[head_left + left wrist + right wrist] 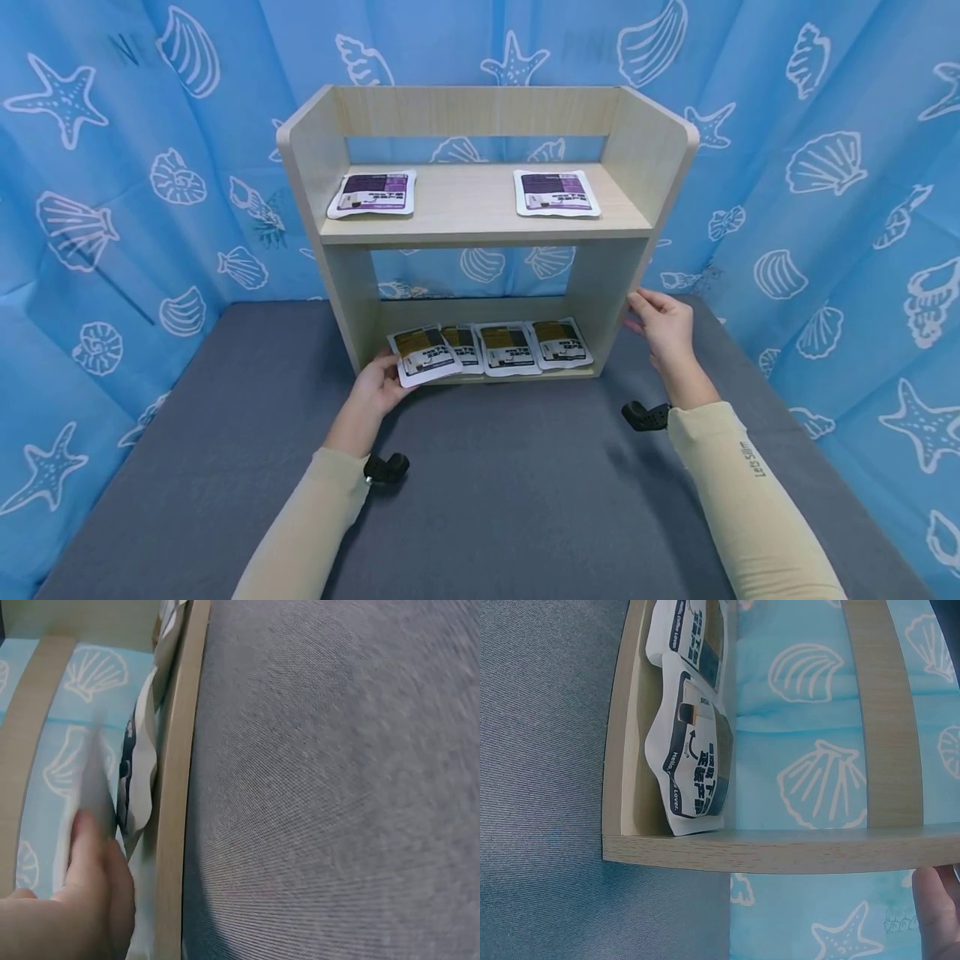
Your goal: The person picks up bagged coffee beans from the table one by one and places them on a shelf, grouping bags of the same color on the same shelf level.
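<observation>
My left hand (377, 385) pinches a white pouch with a brown-gold label (425, 354) by its left side, at the lower left of the wooden shelf (487, 237). In the left wrist view that pouch looks blurred and stands edge-on above the lower board. Beside it, more pouches of the same kind lie in a row on the lower board, such as the rightmost one (561, 342). My right hand (662, 323) touches the outer face of the shelf's right side panel; some of its fingers are hidden behind the panel edge.
Two pouches with purple labels lie on the upper board, one at the left (372, 193) and one towards the right (557, 193). The shelf stands on a grey cloth-covered table (510, 500). A blue shell-print curtain (112, 217) hangs behind and along both sides.
</observation>
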A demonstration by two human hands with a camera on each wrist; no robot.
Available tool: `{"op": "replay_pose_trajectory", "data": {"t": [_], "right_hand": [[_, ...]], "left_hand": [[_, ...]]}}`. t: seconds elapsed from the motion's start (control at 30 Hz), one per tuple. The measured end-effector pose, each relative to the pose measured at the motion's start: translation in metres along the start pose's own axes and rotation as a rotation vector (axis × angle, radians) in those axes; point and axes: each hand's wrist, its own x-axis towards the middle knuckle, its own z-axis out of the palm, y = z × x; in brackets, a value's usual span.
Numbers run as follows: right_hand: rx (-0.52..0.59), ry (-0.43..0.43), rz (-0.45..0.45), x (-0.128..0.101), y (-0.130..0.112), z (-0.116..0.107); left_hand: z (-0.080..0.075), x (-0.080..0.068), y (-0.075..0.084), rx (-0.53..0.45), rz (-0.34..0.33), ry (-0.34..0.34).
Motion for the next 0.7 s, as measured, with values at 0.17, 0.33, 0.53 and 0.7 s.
{"op": "replay_pose_trajectory", "data": {"t": [0.17,0.33,0.53,0.7], "right_hand": [[-0.022,-0.005,-0.005,0.000,-0.001,-0.001],[-0.019,0.002,0.006,0.000,-0.001,-0.001],[-0.047,0.000,0.000,0.000,-0.001,0.000],[-0.028,-0.006,-0.005,0.000,0.000,-0.001]], "left_hand": [[-0.002,-0.006,0.002,-0.144,0.015,0.002],[-0.007,-0.006,0.003,-0.237,0.036,0.001],[-0.016,-0.003,-0.001,-0.071,0.085,0.114],[-0.071,0.043,-0.006,0.032,0.148,0.084]]}}
